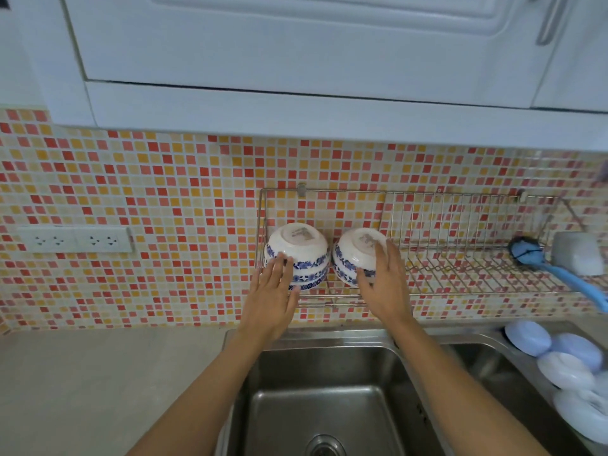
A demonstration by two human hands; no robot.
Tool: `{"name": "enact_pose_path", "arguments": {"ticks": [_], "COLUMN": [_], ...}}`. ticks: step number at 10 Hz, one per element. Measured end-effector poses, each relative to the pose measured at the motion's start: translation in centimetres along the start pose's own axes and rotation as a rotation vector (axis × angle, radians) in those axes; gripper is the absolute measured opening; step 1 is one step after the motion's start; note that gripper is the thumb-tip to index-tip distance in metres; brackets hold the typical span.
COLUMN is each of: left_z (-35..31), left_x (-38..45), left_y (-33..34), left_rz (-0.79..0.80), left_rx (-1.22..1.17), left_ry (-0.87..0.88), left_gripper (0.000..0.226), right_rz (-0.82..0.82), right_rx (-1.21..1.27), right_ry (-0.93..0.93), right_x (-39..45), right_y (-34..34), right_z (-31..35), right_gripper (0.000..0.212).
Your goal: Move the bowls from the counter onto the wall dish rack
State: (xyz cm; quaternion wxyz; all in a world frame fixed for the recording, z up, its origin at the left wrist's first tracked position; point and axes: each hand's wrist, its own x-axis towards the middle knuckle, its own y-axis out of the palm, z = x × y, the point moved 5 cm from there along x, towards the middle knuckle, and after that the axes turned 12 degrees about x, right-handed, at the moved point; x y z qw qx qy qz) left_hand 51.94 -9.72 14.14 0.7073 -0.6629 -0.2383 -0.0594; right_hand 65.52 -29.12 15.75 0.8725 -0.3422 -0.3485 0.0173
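A wire wall dish rack (427, 292) hangs on the mosaic tile wall above the sink. In its left end two piles of white bowls with blue flower bands rest upside down. The left pile of bowls (301, 245) is a stack of two or three, and my left hand (273, 291) lies flat against its front, fingers apart. My right hand (383, 281) is spread over the right side of the right bowls (353, 251), with thumb and fingers on them. Whether either hand grips or merely touches is unclear.
A steel sink (329, 390) lies directly below the rack. A blue dish brush (552, 268) and a grey cup (579, 255) sit at the rack's right end. Several pale blue and white lids or dishes (559, 357) lie right of the sink. A wall socket (75, 240) is at left.
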Motion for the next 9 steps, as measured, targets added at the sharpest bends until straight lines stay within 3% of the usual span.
{"name": "enact_pose_path", "arguments": {"ticks": [2, 5, 7, 9], "left_z": [-0.7, -0.9, -1.3, -2.2], "left_x": [1.7, 1.6, 0.8, -1.7], "left_y": [0.9, 1.4, 1.2, -1.8], "left_rz": [-0.031, -0.074, 0.04, 0.11], "left_rx": [0.038, 0.078, 0.067, -0.113], "left_ry": [0.005, -0.001, -0.046, -0.073], "left_gripper": [0.06, 0.058, 0.069, 0.063], "right_rz": [0.122, 0.298, 0.349, 0.482], "right_rx": [-0.17, -0.204, -0.212, -0.153], "right_ry": [0.054, 0.095, 0.134, 0.121], "right_x": [-0.4, 0.2, -0.4, -3.3], "right_y": [0.9, 1.8, 0.9, -1.8], "right_z": [-0.8, -1.3, -0.4, 1.4], "right_gripper": [0.068, 0.071, 0.068, 0.078]}}
